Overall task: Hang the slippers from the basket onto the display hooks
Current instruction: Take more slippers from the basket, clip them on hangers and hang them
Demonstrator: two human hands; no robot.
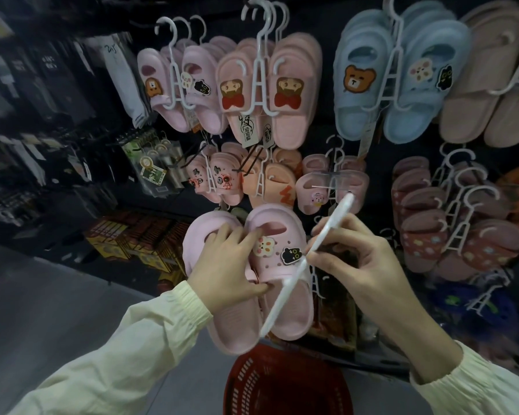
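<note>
A pair of pale pink slippers (285, 307) with small charms is held side by side in front of the display wall. My left hand (225, 265) grips them across the straps, thumb under the right slipper's strap. My right hand (357, 259) pinches a white plastic hanger (306, 259) that lies diagonally across the right slipper, its hook end pointing up toward the wall. A red basket (252, 381) stands on the floor below my hands. A matching pink pair (174, 88) hangs at the upper left of the display.
Pink pairs with girl charms (270, 94), blue bear slippers (402, 76) and beige pairs (489, 94) hang above; smaller pink and dark red pairs (426, 223) hang lower. Dark shelves of packaged goods (42, 115) run along the left. Grey floor (57, 310) lies at the lower left.
</note>
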